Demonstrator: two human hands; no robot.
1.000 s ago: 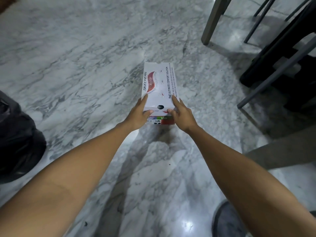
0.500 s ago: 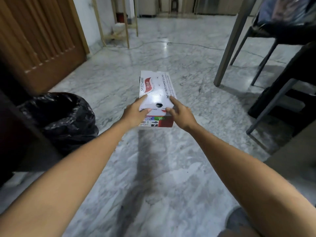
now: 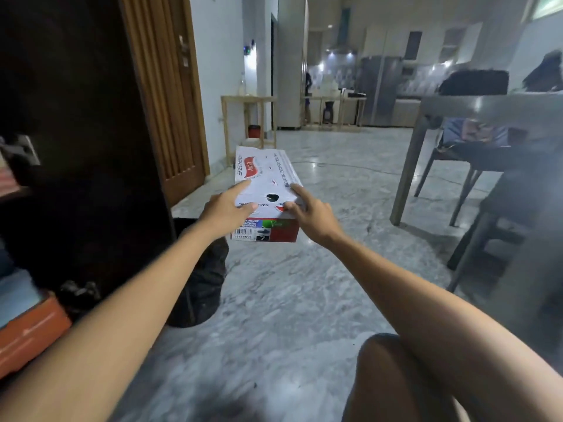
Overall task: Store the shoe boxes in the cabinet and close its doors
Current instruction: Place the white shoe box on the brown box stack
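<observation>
Since half a second ago: our view tilts up from the floor to the room, and the shoe box [image 3: 268,190] rides higher with it, clear of the marble floor [image 3: 304,300].
Shoe box: we hold it in the air in front of us, lid up, roughly level; its long axis runs straight away from us, the labelled red end facing us and the far end pointing toward the room beyond.
Left hand [image 3: 227,213]: we grip the near left corner, fingers spread over the lid, thumb along the near edge.
Right hand [image 3: 310,213]: we grip the near right corner, fingers lying on the lid's right edge.
Cabinet [image 3: 76,147]: we see it dark at our left, its interior blurred; an orange box [image 3: 27,333] lies low inside.
Black bag [image 3: 201,281]: on the floor just beside the cabinet, below the shoe box.
Wooden door [image 3: 170,102]: behind the cabinet.
Bench [image 3: 487,105]: grey, well apart at our right.
</observation>
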